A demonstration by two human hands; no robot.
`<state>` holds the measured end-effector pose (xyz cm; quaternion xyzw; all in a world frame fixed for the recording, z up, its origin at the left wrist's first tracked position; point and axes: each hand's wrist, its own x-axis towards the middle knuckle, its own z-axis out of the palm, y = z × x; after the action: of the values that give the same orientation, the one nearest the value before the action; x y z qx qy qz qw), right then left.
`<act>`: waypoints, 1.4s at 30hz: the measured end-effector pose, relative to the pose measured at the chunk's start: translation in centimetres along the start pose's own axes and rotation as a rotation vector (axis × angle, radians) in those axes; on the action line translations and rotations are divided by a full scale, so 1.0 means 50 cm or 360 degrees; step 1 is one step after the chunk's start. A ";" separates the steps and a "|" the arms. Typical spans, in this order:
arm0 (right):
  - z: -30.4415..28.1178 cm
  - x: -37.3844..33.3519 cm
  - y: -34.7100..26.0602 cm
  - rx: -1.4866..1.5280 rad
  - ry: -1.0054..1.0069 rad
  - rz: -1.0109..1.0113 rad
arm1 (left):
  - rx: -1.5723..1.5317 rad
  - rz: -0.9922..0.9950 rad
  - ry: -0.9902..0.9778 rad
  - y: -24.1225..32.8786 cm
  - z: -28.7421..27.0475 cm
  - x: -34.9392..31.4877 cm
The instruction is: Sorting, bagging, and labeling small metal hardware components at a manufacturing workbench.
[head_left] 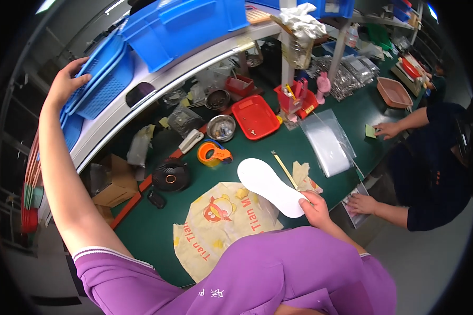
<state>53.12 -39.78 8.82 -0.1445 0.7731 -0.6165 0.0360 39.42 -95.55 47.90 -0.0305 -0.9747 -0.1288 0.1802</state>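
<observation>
Up at the left, my left hand is closed on the rim of a blue perforated basket, one of several nested together on the white shelf. Its thumb shows at the near side, while the other fingertips are partly hidden. Low over the bench, my right hand pinches the narrower end of a white insole. The insole's broad end points up and left, above a printed beige cloth on the green bench top. A yellow pencil-like stick lies just beyond it.
Behind the cloth are a red tray, metal bowl, orange tape dispenser and black fan-like round object. Clear plastic sheets lie right. A large blue bin sits on the shelf overhead. A co-worker works at the right.
</observation>
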 end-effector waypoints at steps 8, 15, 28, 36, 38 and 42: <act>-0.007 -0.006 0.005 -0.0015 0.0028 -0.0033 | 0.0283 -0.0065 0.0432 0.027 0.004 -0.019; -0.002 0.012 -0.004 0.0089 -0.0004 0.0033 | 0.0625 0.0270 0.1024 0.076 -0.062 -0.090; 0.010 0.148 -0.189 0.0106 -0.0049 -0.0866 | 0.0493 -0.0169 -0.0007 0.422 0.203 -0.793; 0.338 0.059 -0.162 -0.0687 -0.1203 -0.1492 | 0.0010 -0.0515 -0.0262 0.423 0.597 -1.007; 0.369 0.020 -0.073 -0.0848 -0.1818 -0.1185 | -0.0027 -0.0527 -0.0314 0.432 0.681 -1.050; 0.332 -0.030 -0.026 -0.0413 -0.1962 -0.0749 | -0.0566 -0.0760 -0.0336 0.395 0.717 -1.107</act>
<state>58.69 -55.27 5.96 -0.6379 0.6269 -0.3149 0.3179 80.87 -67.83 0.42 0.1551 -0.9298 -0.3319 0.0346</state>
